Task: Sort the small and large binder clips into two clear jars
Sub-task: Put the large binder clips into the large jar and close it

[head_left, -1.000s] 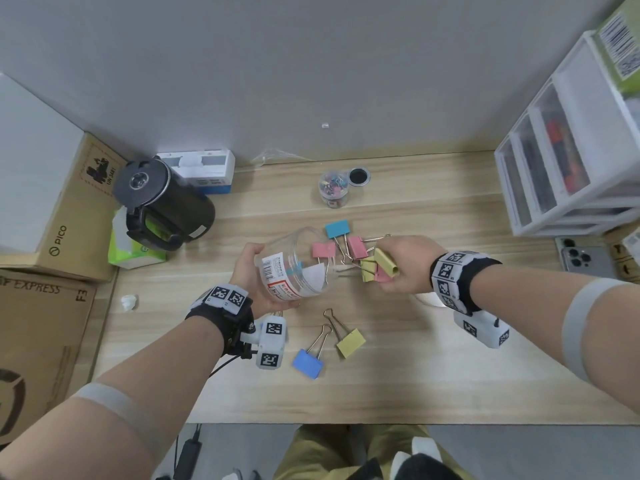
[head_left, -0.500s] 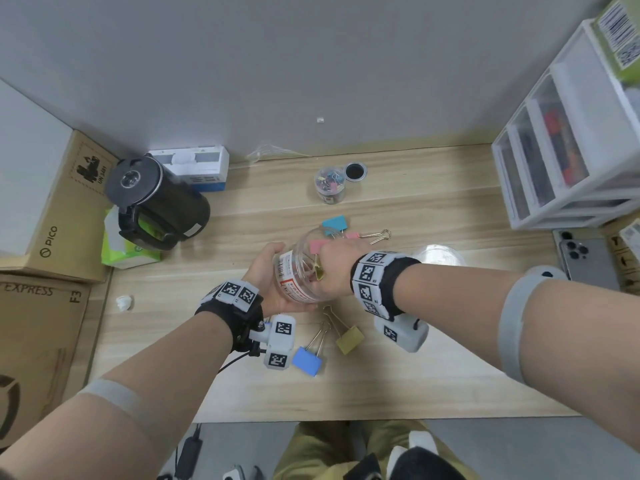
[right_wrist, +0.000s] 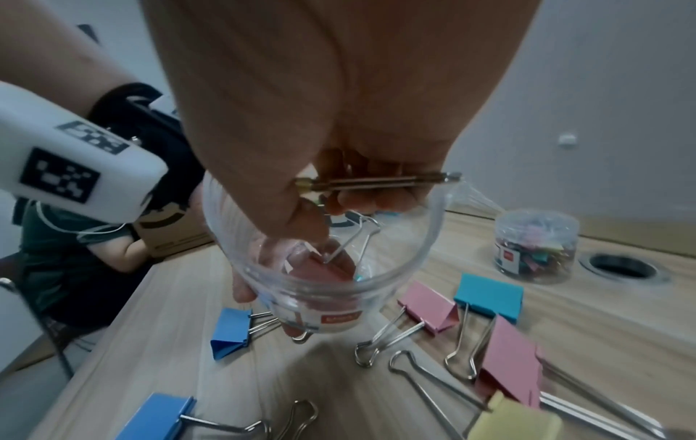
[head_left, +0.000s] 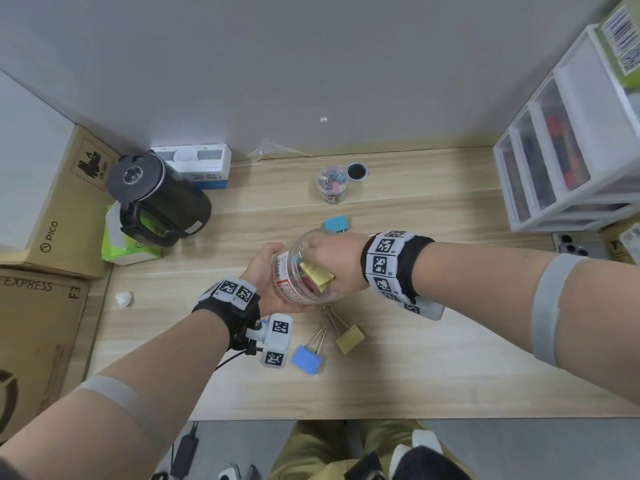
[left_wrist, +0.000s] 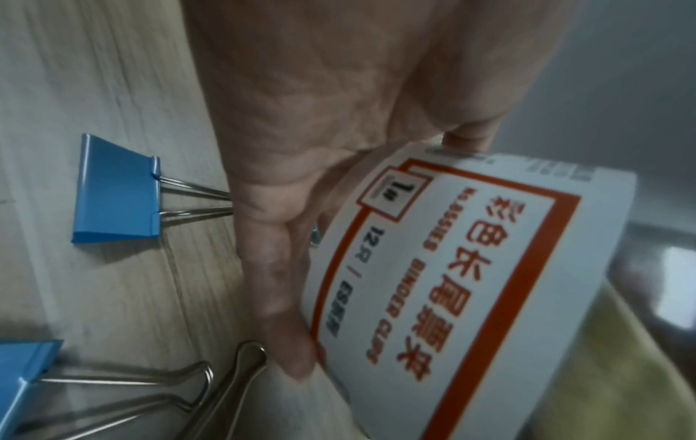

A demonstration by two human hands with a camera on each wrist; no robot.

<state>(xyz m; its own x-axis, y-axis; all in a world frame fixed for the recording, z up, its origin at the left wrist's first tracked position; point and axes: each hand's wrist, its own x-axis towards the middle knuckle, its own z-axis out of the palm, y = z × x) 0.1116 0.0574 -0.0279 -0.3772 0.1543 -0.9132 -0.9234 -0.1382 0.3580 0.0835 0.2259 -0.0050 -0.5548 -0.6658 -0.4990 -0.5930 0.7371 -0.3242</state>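
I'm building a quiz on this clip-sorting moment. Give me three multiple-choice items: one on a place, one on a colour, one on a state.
1. Where is the small jar? A far side of desk B in left hand C on floor
2. What colour is the clip nearest the left wrist? A pink B blue C green
3. How is the large jar? A capped B lying empty C held, open

A: it stands by the desk hole.
B: the blue clip lies there.
C: left hand holds it while right hand reaches into its mouth.

wall (head_left: 311,57): plain grey | desk (head_left: 433,358): light wood | drawer unit (head_left: 568,161): white, right | cardboard boxes (head_left: 38,306): left
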